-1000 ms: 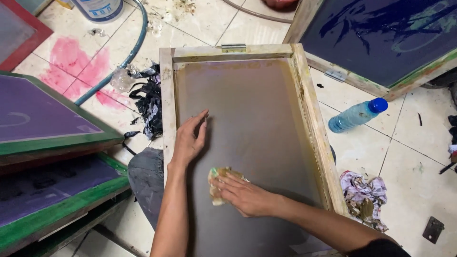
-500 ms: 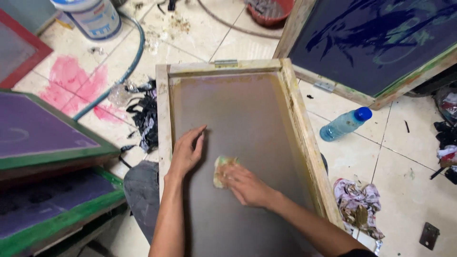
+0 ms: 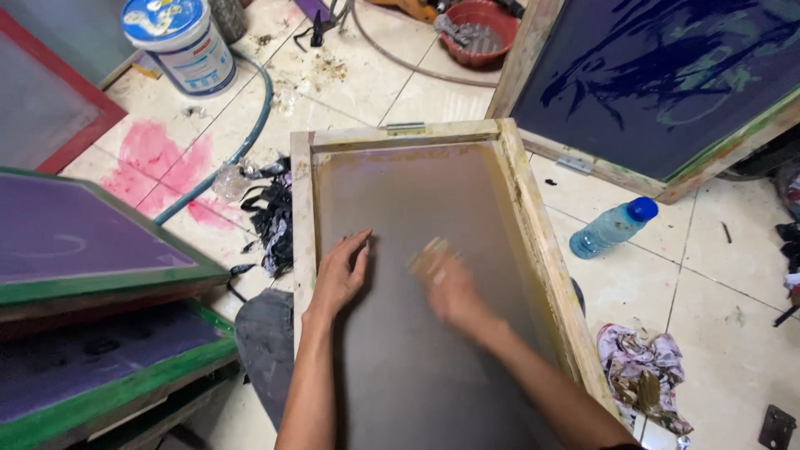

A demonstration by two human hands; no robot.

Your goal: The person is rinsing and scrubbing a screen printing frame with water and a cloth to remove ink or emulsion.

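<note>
A wooden-framed printing screen point(image 3: 305, 208) with grey-brown mesh lies flat across my lap. My left hand point(image 3: 340, 273) rests flat on the mesh by the frame's left rail, fingers apart. My right hand point(image 3: 450, 287) is blurred with motion near the middle of the mesh and presses a small yellowish rag point(image 3: 429, 253) under its fingers.
Green-framed purple screens point(image 3: 108, 279) are stacked at the left. A large dark-blue screen point(image 3: 658, 75) leans at the back right. On the tiled floor lie a blue-capped plastic bottle point(image 3: 612, 227), a stained rag point(image 3: 646, 375), black scraps point(image 3: 271, 217), a white bucket point(image 3: 179, 42), a hose and a red basin point(image 3: 479, 29).
My right hand has slid the rag up the mesh, away from me. My left hand stays flat at the left rail. The camera has tilted so that more of the far floor shows.
</note>
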